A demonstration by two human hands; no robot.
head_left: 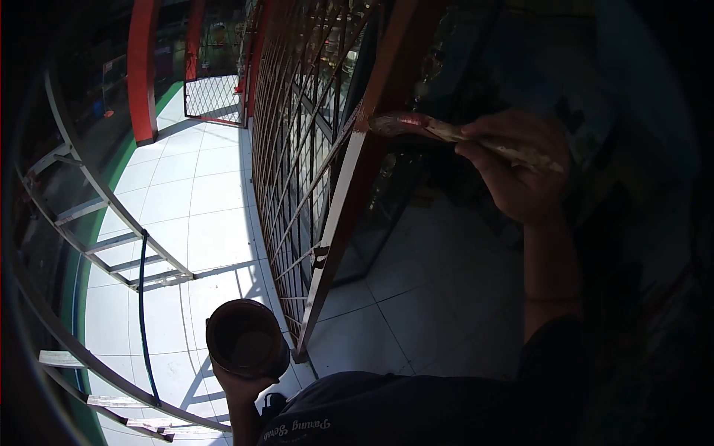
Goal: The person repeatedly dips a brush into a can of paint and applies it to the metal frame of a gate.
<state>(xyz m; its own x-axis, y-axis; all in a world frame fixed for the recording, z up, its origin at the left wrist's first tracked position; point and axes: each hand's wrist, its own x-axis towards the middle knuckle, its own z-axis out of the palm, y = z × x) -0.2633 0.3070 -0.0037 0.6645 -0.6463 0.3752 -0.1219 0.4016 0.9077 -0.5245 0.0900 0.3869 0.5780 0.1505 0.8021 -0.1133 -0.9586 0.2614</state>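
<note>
My right hand (520, 163) is closed around the handle of a paintbrush (445, 132). The reddish-brown bristles touch the upright frame bar (341, 195) of a lattice gate. Above the bristles that bar looks brown; below them its lit face is pale grey. Low and to the left, my left hand (242, 386) grips a dark round paint pot (285, 357) from beneath, its mouth facing up. The inside of the pot is dark, so how much paint it holds is hard to see. The gate's metal lattice (297, 156) runs along the left of the bar.
An aluminium ladder (111, 197) stands at the left, with a dark strap (141, 297) hanging between its sides. White floor tiles (171, 178) lie below. Farther off are a red post (141, 74) and a small mesh gate (214, 99). The right side is in deep shade.
</note>
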